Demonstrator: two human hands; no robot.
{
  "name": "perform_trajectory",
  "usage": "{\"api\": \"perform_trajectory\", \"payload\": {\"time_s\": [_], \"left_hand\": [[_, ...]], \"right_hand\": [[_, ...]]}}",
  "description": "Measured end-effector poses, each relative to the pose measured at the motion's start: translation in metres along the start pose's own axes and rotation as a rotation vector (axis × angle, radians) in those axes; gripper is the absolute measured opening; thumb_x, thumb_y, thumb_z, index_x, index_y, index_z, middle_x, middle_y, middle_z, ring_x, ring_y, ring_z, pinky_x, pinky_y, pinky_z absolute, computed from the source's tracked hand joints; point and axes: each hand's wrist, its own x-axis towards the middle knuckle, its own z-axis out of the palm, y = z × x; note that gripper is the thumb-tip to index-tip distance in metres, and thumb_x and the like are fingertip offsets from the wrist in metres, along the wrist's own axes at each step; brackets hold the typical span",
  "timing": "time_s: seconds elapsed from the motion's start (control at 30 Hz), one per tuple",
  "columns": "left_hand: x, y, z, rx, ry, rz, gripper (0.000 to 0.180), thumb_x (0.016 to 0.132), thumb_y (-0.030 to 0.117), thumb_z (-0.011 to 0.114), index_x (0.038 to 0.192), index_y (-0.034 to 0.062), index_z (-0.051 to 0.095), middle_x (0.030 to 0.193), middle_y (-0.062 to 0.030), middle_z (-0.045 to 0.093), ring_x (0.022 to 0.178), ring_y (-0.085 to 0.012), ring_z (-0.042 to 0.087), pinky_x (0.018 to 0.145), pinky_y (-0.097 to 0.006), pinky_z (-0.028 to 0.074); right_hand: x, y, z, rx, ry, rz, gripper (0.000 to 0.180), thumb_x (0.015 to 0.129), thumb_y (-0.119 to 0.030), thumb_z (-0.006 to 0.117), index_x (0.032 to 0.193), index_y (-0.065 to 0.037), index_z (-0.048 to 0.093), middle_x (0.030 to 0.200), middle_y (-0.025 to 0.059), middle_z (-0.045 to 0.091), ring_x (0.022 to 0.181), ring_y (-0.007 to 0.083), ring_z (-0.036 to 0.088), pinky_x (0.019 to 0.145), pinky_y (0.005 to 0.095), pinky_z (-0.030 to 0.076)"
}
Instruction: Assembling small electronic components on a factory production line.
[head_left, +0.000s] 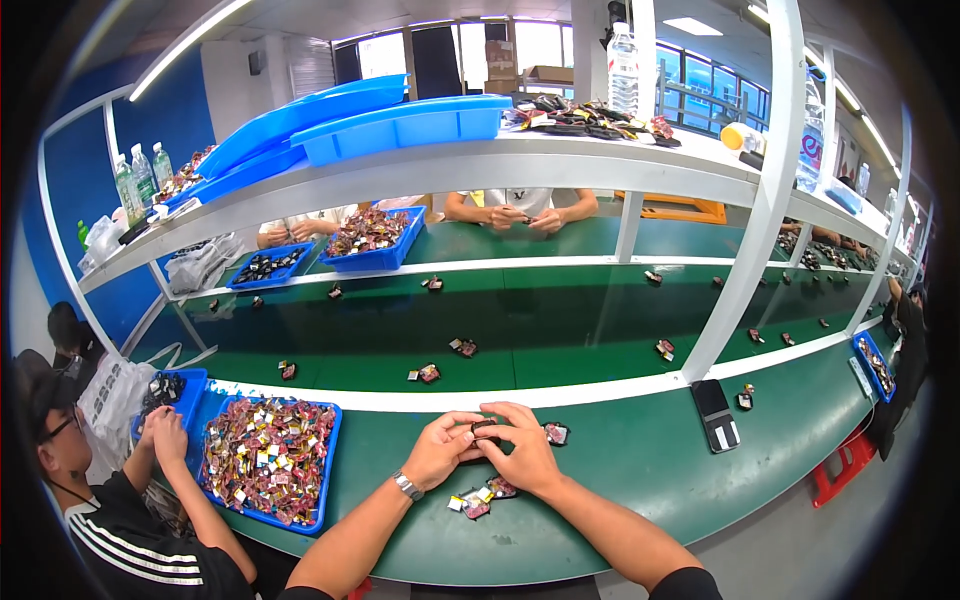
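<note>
While our left hand [440,449] and right hand [522,450] pinch one small dark part [483,428] between them, we judge assembly is midway (loose pieces [476,499] lie just below); next, a firm press together.

The person's left hand [437,450] and right hand [523,447] are meeting over the green table [640,460], pinching a small dark part [483,429] between their fingertips. A few more small pieces [477,498] are lying just below the hands, and another one [556,433] is sitting just beside the right hand. To the left, a blue tray [327,470] is holding a heap of shiny pieces. A co-worker in a striped black top is reaching a hand [166,432] toward a second blue tray [190,385]. A dark phone [715,414] is lying to the right.
</note>
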Motion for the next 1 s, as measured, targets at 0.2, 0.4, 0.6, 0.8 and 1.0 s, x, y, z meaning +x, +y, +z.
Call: {"api": "perform_trajectory", "payload": {"time_s": [0.2,0.4,0.6,0.8,1.0], "left_hand": [[0.002,-0.009,-0.002,0.006,0.003,-0.006,0.029,0.095,0.008,0.058,0.122,0.0002,0.049,0.127,-0.0171,0.057,0.111,-0.0228,0.062,0.094,-0.038,0.055],[0.001,-0.006,0.005,0.031,0.046,-0.021,0.028,0.097,0.008,0.054,0.123,-0.0002,0.047,0.125,-0.0171,0.058,0.11,-0.0219,0.062,0.096,-0.039,0.054],[0.002,-0.004,0.005,0.03,0.038,-0.014,0.03,0.098,0.01,0.054,0.125,-0.0005,0.047,0.119,-0.0148,0.061,0.109,-0.021,0.062,0.095,-0.039,0.054],[0.002,-0.005,0.006,0.037,0.059,-0.044,0.031,0.098,0.009,0.054,0.126,0.0004,0.047,0.118,-0.0138,0.062,0.109,-0.0207,0.062,0.094,-0.037,0.055],[0.002,-0.006,0.003,0.038,0.07,-0.041,0.03,0.098,0.008,0.053,0.126,0.0005,0.047,0.118,-0.0133,0.062,0.107,-0.0206,0.063,0.094,-0.037,0.055]], "right_hand": [[-0.001,0.002,0.004,0.02,0.007,0.008,0.019,0.076,-0.006,0.072,0.095,-0.008,0.073,0.124,0.009,0.062,0.118,0.0297,0.053,0.097,0.0387,0.047],[-0.001,0.002,-0.002,-0.005,-0.036,0.034,0.02,0.079,-0.005,0.068,0.099,-0.008,0.072,0.126,0.0105,0.06,0.118,0.0301,0.053,0.096,0.0397,0.048],[0.004,-0.004,-0.003,-0.021,0.061,-0.053,0.014,0.076,-0.002,0.07,0.09,-0.004,0.068,0.112,0.011,0.062,0.106,0.0291,0.058,0.087,0.0374,0.05],[0.005,0.001,-0.003,-0.096,0.056,-0.145,0.018,0.073,0.0,0.071,0.09,-0.003,0.066,0.101,0.0095,0.062,0.093,0.0275,0.061,0.079,0.0362,0.052],[0.006,-0.005,-0.003,-0.16,0.043,-0.147,0.018,0.073,-0.002,0.073,0.089,-0.003,0.066,0.099,0.0092,0.062,0.091,0.0271,0.061,0.078,0.0361,0.052]]}}
